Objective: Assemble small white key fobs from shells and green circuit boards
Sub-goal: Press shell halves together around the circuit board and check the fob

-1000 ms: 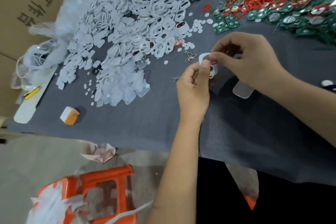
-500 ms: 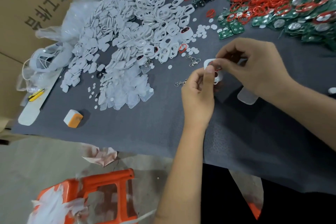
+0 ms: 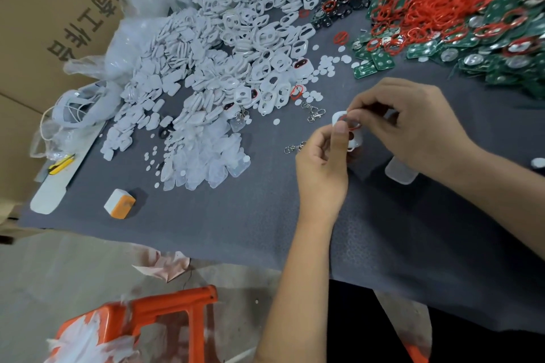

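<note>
White shell (image 3: pixel 355 138), both hands pinching it

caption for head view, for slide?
Both hands fit a red ring into a white fob shell.

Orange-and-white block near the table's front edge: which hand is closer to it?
Left. The left hand is to the right of the orange-and-white block across bare mat; the right hand is farther right and farther back.
</note>
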Demonstrator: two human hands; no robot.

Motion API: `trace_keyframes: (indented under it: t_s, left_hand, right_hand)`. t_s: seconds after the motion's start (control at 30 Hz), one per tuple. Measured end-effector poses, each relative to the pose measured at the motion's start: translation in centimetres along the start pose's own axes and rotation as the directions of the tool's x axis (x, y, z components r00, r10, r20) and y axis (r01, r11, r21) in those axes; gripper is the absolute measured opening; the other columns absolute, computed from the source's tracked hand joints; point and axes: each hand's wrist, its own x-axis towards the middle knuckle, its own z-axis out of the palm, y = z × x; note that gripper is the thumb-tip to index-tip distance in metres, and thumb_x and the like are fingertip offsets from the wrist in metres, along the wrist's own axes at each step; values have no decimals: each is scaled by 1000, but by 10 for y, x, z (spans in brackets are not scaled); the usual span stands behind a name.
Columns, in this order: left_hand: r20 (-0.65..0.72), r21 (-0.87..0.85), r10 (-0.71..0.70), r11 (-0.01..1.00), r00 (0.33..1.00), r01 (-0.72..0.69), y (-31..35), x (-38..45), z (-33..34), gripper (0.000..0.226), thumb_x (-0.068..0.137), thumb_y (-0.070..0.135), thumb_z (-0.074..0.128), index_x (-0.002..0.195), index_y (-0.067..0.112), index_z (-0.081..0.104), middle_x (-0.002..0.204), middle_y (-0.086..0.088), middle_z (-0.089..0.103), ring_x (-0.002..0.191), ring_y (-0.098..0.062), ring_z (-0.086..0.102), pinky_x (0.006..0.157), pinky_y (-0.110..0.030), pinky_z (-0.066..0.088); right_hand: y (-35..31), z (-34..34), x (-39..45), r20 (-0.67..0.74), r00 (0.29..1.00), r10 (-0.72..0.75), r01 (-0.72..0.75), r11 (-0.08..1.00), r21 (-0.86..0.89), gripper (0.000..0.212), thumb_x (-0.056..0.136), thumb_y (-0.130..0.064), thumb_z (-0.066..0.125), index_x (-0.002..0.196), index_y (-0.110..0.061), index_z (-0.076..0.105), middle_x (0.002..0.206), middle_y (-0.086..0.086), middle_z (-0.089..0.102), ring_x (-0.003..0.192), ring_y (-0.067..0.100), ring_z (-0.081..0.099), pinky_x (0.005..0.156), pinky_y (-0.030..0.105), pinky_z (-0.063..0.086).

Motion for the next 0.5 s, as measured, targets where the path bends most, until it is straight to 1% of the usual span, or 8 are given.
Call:
trace_keyframes:
  t_s: [0.07,0.17,0.23,0.33,0.5]
  left_hand:
    - [16,5,-4,1000,1000,4,-1,1,-1,24,107,31,55,98,19,74,81,7,72,72,-10,63,69,-23,54]
    - [24,17,-19,1000,1000,19,-2,1,-1,23,108,29,55,99,16,72,80,10,71,72,-6,65,70,-23,55]
    - [19,-10,-34,999,999,34,0,2,0,21,107,27,56,100,15,71,78,12,71,71,-3,66,70,-21,55]
    - [29,-60,-51,997,998,53,0,0,-1,20,107,24,57,99,15,72,79,12,72,72,-4,66,69,-19,55]
    - [42,-29,-74,997,996,75,3,1,-2,20,106,24,60,96,11,71,75,7,71,67,-7,64,66,-20,53]
  right_hand:
    - [0,1,-1,1,1000,1,-1,1000,-2,5,95,-11,73,98,-10,77,90,-3,68,80,9,58,77,6,40]
    - [0,0,-1,10,1000,4,-4,1000,-8,4,95,-10,73,97,-9,77,90,-2,67,81,10,59,76,7,40]
    - [-1,0,-1,8,1000,5,-5,1000,-11,4,94,-10,74,96,-9,77,91,-1,68,81,13,60,75,9,42]
    - [0,0,-2,5,1000,4,-4,1000,-16,4,95,-10,73,97,-9,76,91,0,68,80,13,60,75,11,43]
    - [-1,0,-2,-5,1000,18,-18,999,-27,3,95,-11,73,96,-10,76,89,-1,68,80,12,59,74,8,40]
